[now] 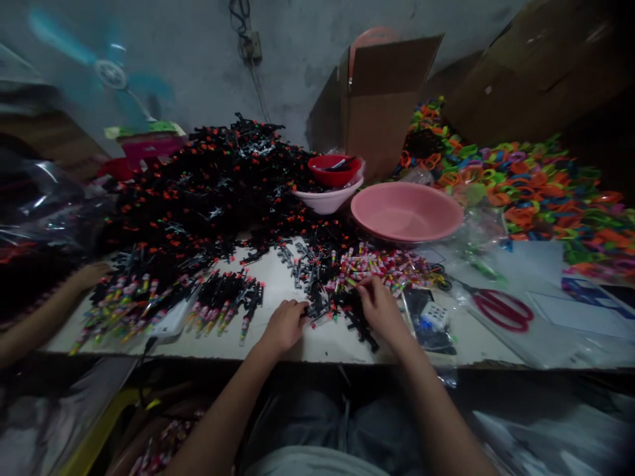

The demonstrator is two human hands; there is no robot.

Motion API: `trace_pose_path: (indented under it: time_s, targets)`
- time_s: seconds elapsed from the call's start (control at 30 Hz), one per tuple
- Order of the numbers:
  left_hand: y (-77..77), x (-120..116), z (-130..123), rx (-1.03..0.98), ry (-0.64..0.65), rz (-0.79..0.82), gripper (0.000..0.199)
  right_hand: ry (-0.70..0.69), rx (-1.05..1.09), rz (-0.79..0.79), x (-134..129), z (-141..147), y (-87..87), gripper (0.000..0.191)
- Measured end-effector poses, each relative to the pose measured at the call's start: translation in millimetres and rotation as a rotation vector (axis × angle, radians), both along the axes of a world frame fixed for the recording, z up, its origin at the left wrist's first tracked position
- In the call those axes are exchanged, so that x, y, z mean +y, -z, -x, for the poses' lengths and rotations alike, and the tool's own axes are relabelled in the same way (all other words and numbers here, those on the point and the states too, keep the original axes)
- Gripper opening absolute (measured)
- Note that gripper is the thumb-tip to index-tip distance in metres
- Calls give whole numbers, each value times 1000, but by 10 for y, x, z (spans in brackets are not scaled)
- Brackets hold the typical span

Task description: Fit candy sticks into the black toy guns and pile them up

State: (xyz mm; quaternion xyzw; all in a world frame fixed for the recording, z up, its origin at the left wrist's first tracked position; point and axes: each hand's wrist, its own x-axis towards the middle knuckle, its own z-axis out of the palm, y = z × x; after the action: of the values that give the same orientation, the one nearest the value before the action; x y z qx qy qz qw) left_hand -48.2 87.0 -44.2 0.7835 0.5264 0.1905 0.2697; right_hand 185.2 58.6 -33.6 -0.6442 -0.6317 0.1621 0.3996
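My left hand (286, 325) rests near the table's front edge, its fingers curled at a small black toy gun (317, 311) with red and orange bits around it; the fingertips are partly hidden. To the right, my right hand (378, 305) pinches the end of a small yellow-green tube (350, 281) beside a heap of pink and yellow printed tubes (381, 264). Between and below the hands lie loose black toy pieces (360, 320). Left of my left hand is a row of black toy guns (233, 291) fitted with coloured tubes.
A large pile of black toy guns (198, 178) rises behind. A pink basin (407, 208), a red bowl (335, 173), red-handled scissors (503, 309) and a white power bank (173, 317) sit around. Colourful plastic pieces (526, 185) fill the right. Another person's hand (92, 274) is at left.
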Motion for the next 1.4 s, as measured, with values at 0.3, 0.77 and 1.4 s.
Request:
trace_pose_path:
  time_s: [0.3,0.77,1.4]
  targets:
    - [-99,-431,89,-730,-310,506,36,-117,1113,283,-537,484,89,36]
    - [-386,-784,-262,-1229,-466,493,44,-114,521,-50,-776,752,-15,19]
    - [-425,-850,-249,-1168,-535,451,45,-223,236,-124,-804,774,-97,4]
